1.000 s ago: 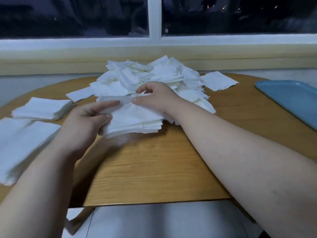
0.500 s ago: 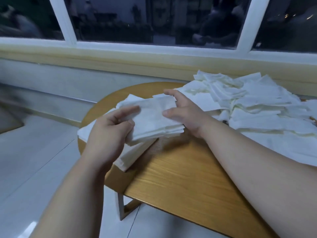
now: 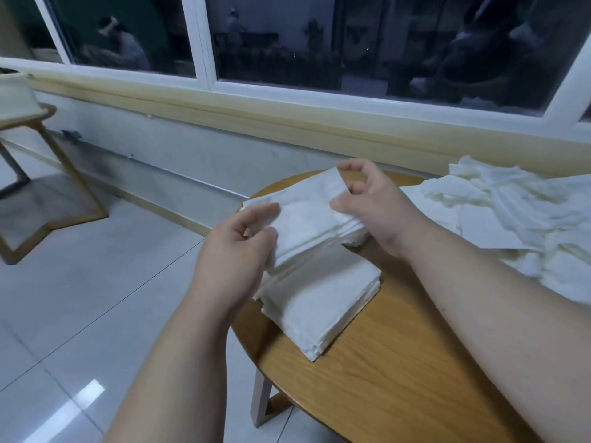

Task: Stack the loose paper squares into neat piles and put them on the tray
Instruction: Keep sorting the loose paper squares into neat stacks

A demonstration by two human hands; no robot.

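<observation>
Both hands are clamped on one thin bundle of white paper squares [image 3: 307, 222], held over the left edge of the round wooden table [image 3: 399, 362]. The left hand [image 3: 236, 251] grips the bundle's near left corner, fingers curled under it and thumb on top. The right hand [image 3: 374, 203] pinches the far right side, thumb pressed on the top sheet and forefinger hooked over the far corner. The bundle sits a little tilted, its far corner higher than its near one. Directly below it lies a thicker, squared-up pile of paper squares [image 3: 319, 302] on the table, its near corner pointing towards the person and its left side reaching the table's rim (whether the held bundle touches this pile or hangs just above it I cannot tell from here). Off to the right, well apart from the neat pile, a loose heap of paper squares [image 3: 511, 212] sprawls across the far side of the table, the sheets lying crooked over one another. Both forearms are bare. Under the table a pale wooden leg [image 3: 265, 401] stands on the glossy grey tiled floor [image 3: 80, 298]. Behind runs a cream sill below a dark window [image 3: 287, 43] with white frames, and at the far left stands another wooden-framed table [image 3: 48, 174].
</observation>
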